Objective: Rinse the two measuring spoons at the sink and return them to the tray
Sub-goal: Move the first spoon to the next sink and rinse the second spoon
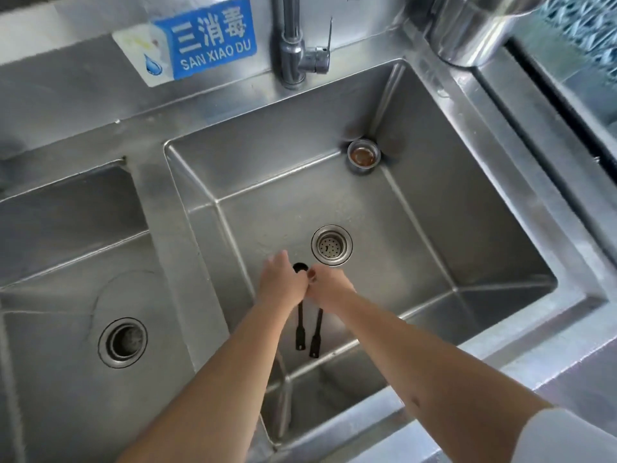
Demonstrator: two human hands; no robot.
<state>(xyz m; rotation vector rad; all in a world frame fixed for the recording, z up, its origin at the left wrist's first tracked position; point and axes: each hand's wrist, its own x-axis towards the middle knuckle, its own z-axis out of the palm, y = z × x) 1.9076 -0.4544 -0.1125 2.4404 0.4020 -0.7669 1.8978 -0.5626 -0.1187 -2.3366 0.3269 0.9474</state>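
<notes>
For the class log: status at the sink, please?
Left hand, right hand each grip a spoon. Over right basin. No water visible. No tray in view.

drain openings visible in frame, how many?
2. One strainer drain in the right basin floor beyond the hands; one open drain in the left basin. Others may lie outside the frame.

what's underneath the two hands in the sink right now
Two black measuring spoon handles hang below the left hand and right hand. One bowl edge peeks out between them; the rest is covered.
</notes>
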